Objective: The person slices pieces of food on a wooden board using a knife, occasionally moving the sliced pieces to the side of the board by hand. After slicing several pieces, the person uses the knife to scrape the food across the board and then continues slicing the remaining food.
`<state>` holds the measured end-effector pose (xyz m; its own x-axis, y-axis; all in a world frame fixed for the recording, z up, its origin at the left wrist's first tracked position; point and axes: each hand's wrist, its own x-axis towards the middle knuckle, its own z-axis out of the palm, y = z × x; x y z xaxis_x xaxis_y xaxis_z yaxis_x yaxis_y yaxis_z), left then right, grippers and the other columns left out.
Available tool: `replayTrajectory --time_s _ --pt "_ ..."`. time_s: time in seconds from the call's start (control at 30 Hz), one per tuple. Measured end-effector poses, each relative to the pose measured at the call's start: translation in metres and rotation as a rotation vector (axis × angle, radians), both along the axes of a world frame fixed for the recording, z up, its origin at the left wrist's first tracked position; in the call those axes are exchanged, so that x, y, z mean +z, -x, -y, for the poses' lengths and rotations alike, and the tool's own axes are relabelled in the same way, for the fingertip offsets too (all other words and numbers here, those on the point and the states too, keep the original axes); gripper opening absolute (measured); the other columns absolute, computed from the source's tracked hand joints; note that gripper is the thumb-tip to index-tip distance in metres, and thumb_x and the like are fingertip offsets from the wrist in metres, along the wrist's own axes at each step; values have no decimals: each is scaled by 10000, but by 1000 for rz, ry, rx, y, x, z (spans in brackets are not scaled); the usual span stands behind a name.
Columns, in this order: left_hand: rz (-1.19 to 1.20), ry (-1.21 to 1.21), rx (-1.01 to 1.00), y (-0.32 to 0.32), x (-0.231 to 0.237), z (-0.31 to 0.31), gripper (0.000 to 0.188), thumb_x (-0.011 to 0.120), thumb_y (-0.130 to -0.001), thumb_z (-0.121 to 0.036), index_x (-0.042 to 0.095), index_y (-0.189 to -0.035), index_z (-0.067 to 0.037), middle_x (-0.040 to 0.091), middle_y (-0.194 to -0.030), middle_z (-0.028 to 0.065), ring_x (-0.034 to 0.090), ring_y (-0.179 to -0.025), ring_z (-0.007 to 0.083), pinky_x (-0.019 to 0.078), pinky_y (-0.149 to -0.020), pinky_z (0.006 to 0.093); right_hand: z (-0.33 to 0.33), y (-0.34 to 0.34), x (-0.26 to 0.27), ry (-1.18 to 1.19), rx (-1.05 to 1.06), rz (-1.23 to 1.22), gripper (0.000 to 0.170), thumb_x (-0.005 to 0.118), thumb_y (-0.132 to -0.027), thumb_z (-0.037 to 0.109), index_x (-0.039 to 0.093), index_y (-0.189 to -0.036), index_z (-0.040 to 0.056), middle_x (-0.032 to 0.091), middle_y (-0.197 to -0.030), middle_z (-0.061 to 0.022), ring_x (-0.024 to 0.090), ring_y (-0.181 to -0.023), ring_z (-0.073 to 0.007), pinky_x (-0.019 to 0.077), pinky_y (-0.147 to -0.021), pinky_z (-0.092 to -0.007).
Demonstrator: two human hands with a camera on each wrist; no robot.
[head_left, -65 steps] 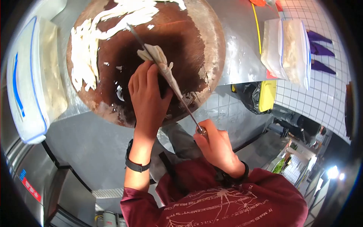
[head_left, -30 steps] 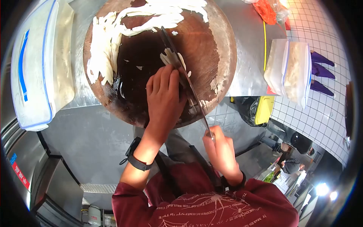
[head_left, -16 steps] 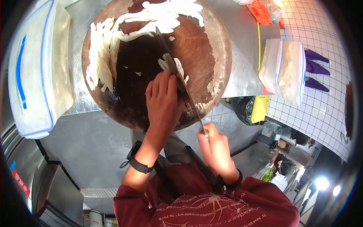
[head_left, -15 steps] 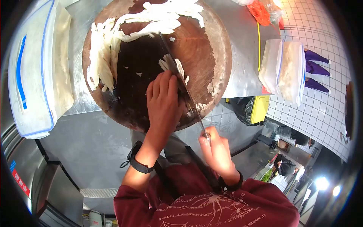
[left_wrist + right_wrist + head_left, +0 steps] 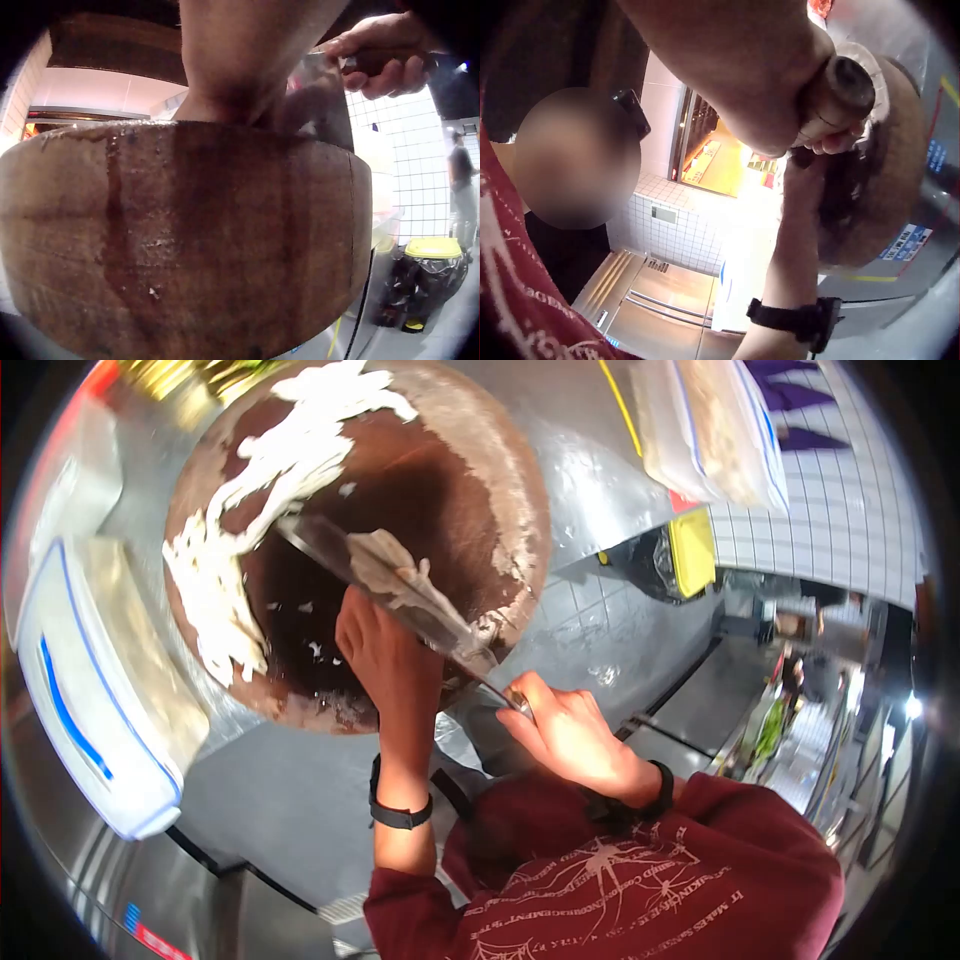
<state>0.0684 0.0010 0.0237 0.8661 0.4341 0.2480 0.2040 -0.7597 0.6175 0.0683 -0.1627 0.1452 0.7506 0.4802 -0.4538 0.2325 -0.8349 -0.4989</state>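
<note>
My right hand (image 5: 575,735) grips the handle of a cleaver (image 5: 440,632); its broad blade slants across a round wooden chopping block (image 5: 520,490). The handle's rounded end shows in the right wrist view. Pale limp food pieces (image 5: 385,565) lie against the blade, on its far side from my left hand (image 5: 390,660). That hand is lowered to the block beside the blade, its fingertips hidden by it. In the left wrist view my left forearm reaches down behind the block's thick side. A row of white strips (image 5: 225,595) curves along the block's left and far edge.
A lidded plastic box (image 5: 95,690) stands left of the block on the steel counter (image 5: 590,460). More clear boxes (image 5: 700,430) stand at the right. A yellow-lidded bin (image 5: 690,555) with a black bag is below the counter's edge. Small white scraps dot the block.
The head view has turned, so the scene sits rotated. The cleaver blade, standing nearly on edge before, now leans to show its flat. My left hand has stayed close beside it.
</note>
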Motion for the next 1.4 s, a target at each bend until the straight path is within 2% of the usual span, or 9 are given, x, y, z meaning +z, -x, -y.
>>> replayTrajectory --time_s 0.07,0.17,0.2,0.43,0.53,0.73,1.07,1.17,1.4 --pt "-26 -64 18 0 -6 0 565 678 -833 -214 520 -1334 -5 520 -1324 221 484 -1228 387 349 -1024 472 18 7 0 -16 35 -20 266 634 -933 257 519 -1003 28 679 -746 -164 663 -670 -390 506 -564 -473" --pt "-40 -61 -72 5 -6 -3 639 702 -794 -234 499 -1363 -27 481 -1384 243 411 -1302 445 291 -1090 523 29 12 -2 -6 50 -11 260 627 -937 265 527 -1000 34 691 -793 -152 663 -665 -379 509 -560 -469" --pt "-18 -61 -78 6 -4 -3 540 644 -864 -217 515 -1348 -14 485 -1372 249 447 -1268 435 318 -1061 504 29 13 -2 -12 31 -12 260 627 -937 265 527 -1000 34 691 -793 -152 663 -665 -379 509 -560 -469" --pt "-26 -64 -51 6 -6 -2 533 632 -864 -190 507 -1358 -33 493 -1370 221 437 -1273 430 317 -1057 511 11 -5 -4 -96 -6 -76 263 628 -935 277 520 -962 38 682 -782 -143 648 -658 -385 507 -565 -482" --pt "-30 -47 -154 0 3 -4 550 646 -855 -203 494 -1352 -24 511 -1345 197 446 -1261 412 324 -1040 518 1 -17 -9 -106 -24 -150 259 621 -939 265 518 -967 30 668 -753 -161 637 -672 -407 500 -595 -501" --pt "-47 1 54 -4 5 0 546 771 -728 -165 526 -1193 -18 532 -1288 164 470 -1250 368 340 -1040 478 19 -18 -6 -98 -39 -108 219 624 -940 198 502 -968 19 621 -671 -195 628 -674 -433 480 -586 -504" --pt "24 98 89 -4 5 -5 484 741 -703 -114 544 -1140 -47 545 -1235 101 499 -1213 298 354 -1013 439 27 -9 -9 -68 -4 -65 214 619 -953 189 512 -1001 9 608 -684 -199 629 -684 -447 477 -576 -473" --pt "6 125 81 -3 2 -6 505 763 -728 -137 539 -1170 -43 546 -1287 141 488 -1230 348 347 -1029 453 27 -8 -8 -42 -34 -111 216 619 -954 193 519 -1026 15 613 -703 -205 633 -695 -448 480 -577 -469" --pt "15 117 78 -4 5 -7 503 749 -720 -108 545 -1174 -39 559 -1259 134 494 -1219 345 349 -1023 448 36 2 -5 1 -50 -94 233 627 -948 217 524 -1026 22 619 -706 -206 638 -694 -442 489 -587 -464"
